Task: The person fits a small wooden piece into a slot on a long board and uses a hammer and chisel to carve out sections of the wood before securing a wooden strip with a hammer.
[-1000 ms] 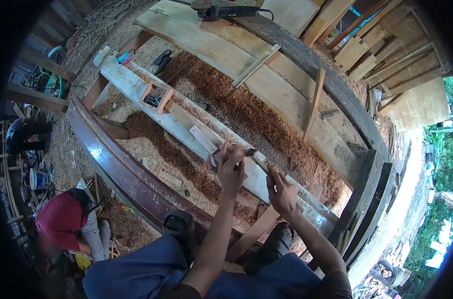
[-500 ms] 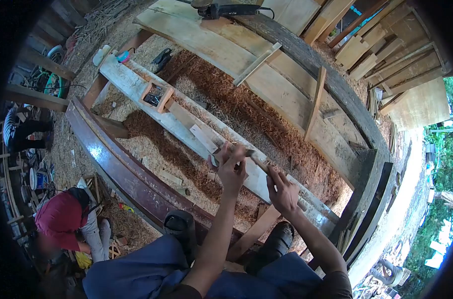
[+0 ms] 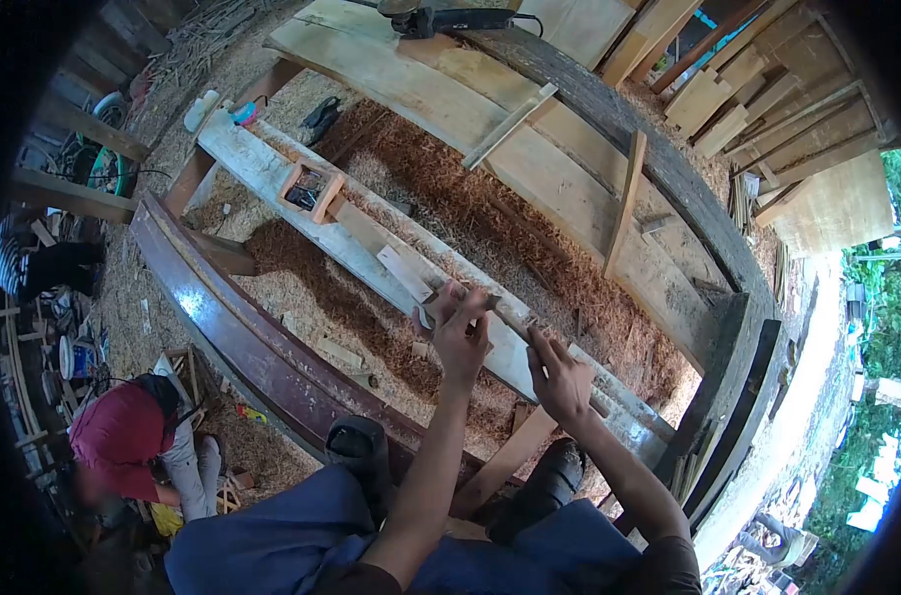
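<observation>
My left hand (image 3: 458, 327) is closed on a small wooden piece over the long pale plank, its fingers partly covering the piece. My right hand (image 3: 561, 377) grips a narrow tool (image 3: 510, 317) with a wooden handle, whose far end lies beside my left fingers. Under both hands runs the whitish plank (image 3: 376, 275). Just up-left of my left hand, a light flat wooden strip (image 3: 405, 274) lies on it. Farther along the plank stands a small open wooden box (image 3: 311, 191) holding small dark items.
A curved maroon beam (image 3: 232, 322) crosses in front of my feet. Wide boards (image 3: 549, 188) with cross battens lie beyond the shavings. A power tool (image 3: 460, 20) rests at the top. A person in a red head covering (image 3: 123, 436) crouches at lower left; another person (image 3: 49, 268) is behind.
My right hand has shifted very slightly to the left along with the tool. My left hand stays nearly in place. The person at far left has moved a little.
</observation>
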`<move>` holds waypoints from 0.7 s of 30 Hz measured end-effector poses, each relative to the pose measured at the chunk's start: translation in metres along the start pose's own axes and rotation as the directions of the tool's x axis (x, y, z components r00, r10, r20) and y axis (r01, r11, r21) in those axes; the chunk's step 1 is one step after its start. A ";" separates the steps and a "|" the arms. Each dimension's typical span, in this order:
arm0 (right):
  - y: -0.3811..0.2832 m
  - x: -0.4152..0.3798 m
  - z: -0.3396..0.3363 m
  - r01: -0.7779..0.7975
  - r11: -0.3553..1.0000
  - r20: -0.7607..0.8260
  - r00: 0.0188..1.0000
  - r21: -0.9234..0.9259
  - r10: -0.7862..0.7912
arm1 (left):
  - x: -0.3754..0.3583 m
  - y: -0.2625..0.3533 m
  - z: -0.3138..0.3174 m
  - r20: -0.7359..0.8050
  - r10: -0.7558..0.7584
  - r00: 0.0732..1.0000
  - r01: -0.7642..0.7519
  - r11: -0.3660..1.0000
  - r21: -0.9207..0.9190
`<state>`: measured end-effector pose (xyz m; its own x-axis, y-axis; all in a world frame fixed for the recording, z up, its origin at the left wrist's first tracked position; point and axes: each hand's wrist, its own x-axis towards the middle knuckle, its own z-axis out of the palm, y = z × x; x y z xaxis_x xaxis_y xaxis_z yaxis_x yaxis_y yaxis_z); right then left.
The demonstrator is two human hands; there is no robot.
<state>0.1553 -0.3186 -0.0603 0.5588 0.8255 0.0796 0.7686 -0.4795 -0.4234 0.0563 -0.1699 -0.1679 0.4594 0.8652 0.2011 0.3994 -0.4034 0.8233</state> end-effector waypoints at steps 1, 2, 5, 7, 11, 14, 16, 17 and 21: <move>0.000 0.002 0.000 -0.045 0.999 0.025 0.999 0.011 0.045 | 0.000 0.001 0.000 0.033 -0.056 0.998 0.058 0.995 -0.078; 0.000 0.005 0.000 -0.089 0.996 0.045 0.995 0.023 0.088 | 0.002 0.001 0.001 0.033 -0.049 0.998 0.052 0.995 -0.081; 0.004 0.003 0.005 -0.021 0.997 -0.054 0.998 0.073 0.025 | 0.005 0.005 -0.004 -0.060 0.147 0.987 -0.137 0.979 0.151; 0.004 -0.001 0.003 -0.014 0.997 -0.052 0.999 0.073 0.017 | 0.006 0.004 -0.001 -0.053 0.090 0.995 -0.087 0.994 0.063; 0.006 -0.003 0.010 -0.028 0.997 -0.137 0.990 0.075 0.038 | 0.009 0.009 -0.004 -0.050 0.091 0.995 -0.082 0.985 0.154; 0.001 -0.002 0.004 -0.008 1.000 -0.022 1.000 -0.013 0.008 | 0.005 0.005 -0.002 -0.048 0.109 0.993 -0.101 0.984 0.146; 0.003 -0.006 0.001 -0.025 1.000 -0.010 1.000 -0.015 0.025 | 0.003 -0.002 0.004 -0.023 0.010 1.000 -0.012 0.995 -0.096; 0.003 -0.006 0.001 -0.035 0.999 -0.004 0.999 -0.012 0.035 | 0.003 -0.005 0.006 -0.024 0.016 1.000 -0.018 0.995 -0.099; 0.005 -0.005 0.008 -0.027 0.993 -0.053 0.998 0.116 0.033 | 0.006 0.007 -0.003 -0.056 0.080 0.995 -0.075 0.994 0.084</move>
<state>0.1539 -0.3231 -0.0704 0.5996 0.7923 0.1129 0.7120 -0.4637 -0.5273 0.0595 -0.1668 -0.1598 0.4446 0.8455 0.2958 0.4293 -0.4910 0.7581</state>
